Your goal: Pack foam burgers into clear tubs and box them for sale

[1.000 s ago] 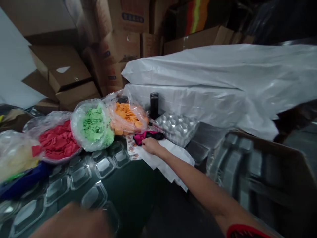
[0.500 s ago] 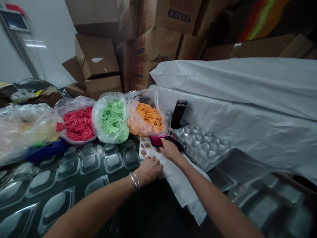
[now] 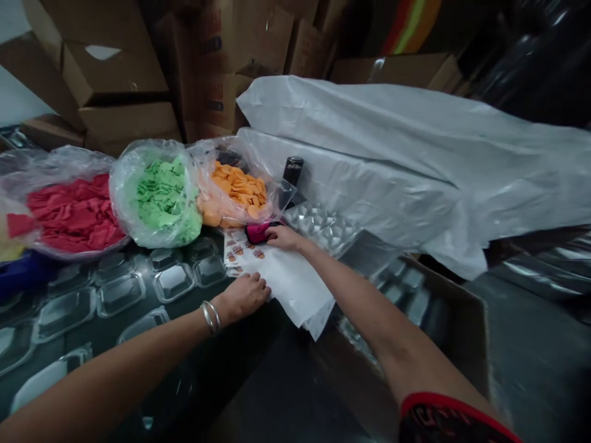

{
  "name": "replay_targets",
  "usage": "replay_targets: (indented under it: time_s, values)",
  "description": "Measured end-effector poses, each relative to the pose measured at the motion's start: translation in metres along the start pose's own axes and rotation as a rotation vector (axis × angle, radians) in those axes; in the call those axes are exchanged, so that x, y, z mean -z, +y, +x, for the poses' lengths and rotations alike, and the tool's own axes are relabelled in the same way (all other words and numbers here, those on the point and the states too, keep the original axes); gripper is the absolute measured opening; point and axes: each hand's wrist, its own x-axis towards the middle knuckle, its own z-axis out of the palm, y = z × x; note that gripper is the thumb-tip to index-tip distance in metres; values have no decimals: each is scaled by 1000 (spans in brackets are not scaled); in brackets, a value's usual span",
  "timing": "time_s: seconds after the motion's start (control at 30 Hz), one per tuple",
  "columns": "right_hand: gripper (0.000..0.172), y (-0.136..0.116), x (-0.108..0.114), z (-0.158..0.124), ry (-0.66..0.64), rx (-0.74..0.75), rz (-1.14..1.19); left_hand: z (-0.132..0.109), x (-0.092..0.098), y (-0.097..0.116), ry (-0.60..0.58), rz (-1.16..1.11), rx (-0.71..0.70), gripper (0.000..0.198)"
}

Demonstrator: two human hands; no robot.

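Note:
My right hand (image 3: 282,237) is closed on the near edge of a small pink and black fabric item (image 3: 258,232), whose exact kind I cannot make out. It lies at the top of a stack of white paper sheets (image 3: 295,277). Small printed brown pictures (image 3: 237,250) show at the sheets' left side. My left hand (image 3: 244,298), with silver bangles at its wrist, rests at the sheets' lower left edge. Its fingers are curled under, and whatever they may hold is hidden.
Open bags of red pieces (image 3: 76,212), green pieces (image 3: 161,194) and orange pieces (image 3: 240,187) line the back. Clear plastic containers (image 3: 173,283) spread across the left. A black cylinder (image 3: 293,171) stands before a white-covered bulk (image 3: 369,160). An open carton (image 3: 484,332) sits at right.
My view has turned right, so the bags and containers appear further left and the carton at right has come into sight. Both hands stay at the paper, the right still on the pink item.

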Motion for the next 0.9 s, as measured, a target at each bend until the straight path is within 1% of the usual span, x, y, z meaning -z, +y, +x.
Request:
replay_targets:
  time_s: [0.17, 0.27, 0.33, 0.43, 0.53, 0.63, 0.7, 0.77, 0.8, 0.83, 0.87, 0.9]
  values:
    - [30, -3, -2, -12, 59, -7, -63, 11, 5, -2, 3, -7, 38, 21]
    - [31, -5, -3, -15, 94, -20, -111, 7, 4, -1, 30, -42, 105, 24]
    - [31, -7, -4, -17, 109, -31, -142, -1, 2, 5, 49, -60, 151, 33]
    - [31, -11, -9, -21, 123, -61, -173, -19, -3, 25, 35, -99, 210, 52]
    - [31, -14, -15, -21, 134, -106, -167, -41, -4, 55, -34, -179, 227, 63]
    - [30, -21, -14, -16, 152, -139, -112, -64, -3, 85, -139, -238, 192, 64]
    - [30, -31, -4, -19, 181, -148, -53, -76, 1, 100, -193, -259, 178, 60]
    - [32, -46, 9, -38, 242, -139, 18, -88, 7, 110, -230, -285, 192, 58]
    - [33, -54, 14, -56, 281, -130, 54, -93, 11, 114, -246, -303, 202, 58]
    - [33, -62, 16, -80, 324, -121, 95, -98, 16, 115, -252, -324, 209, 57]
    - [29, -71, 13, -110, 361, -114, 137, -103, 21, 115, -246, -348, 207, 54]
    - [21, -79, 5, -145, 384, -117, 178, -108, 25, 113, -226, -377, 194, 50]
